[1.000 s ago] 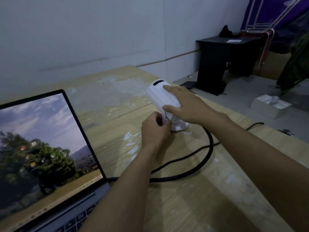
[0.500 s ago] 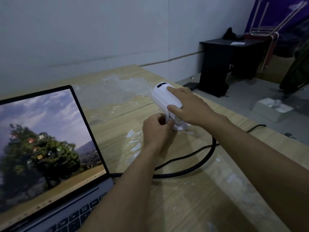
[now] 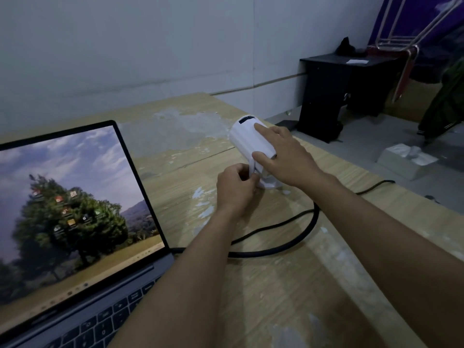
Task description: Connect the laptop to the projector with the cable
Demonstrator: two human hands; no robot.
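Right hand (image 3: pixel 288 159) pointer finger now reaches higher up projector (image 3: pixel 247 139), hand wrapped round it. Left hand (image 3: pixel 234 189) under projector's back end, pinching its white stand; plug hidden. Cable (image 3: pixel 283 247) loops just behind projector. Laptop (image 3: pixel 75 209) left of projector. Hard push could tip projector.

One laptop (image 3: pixel 82 222), one projector (image 3: pixel 245 139).
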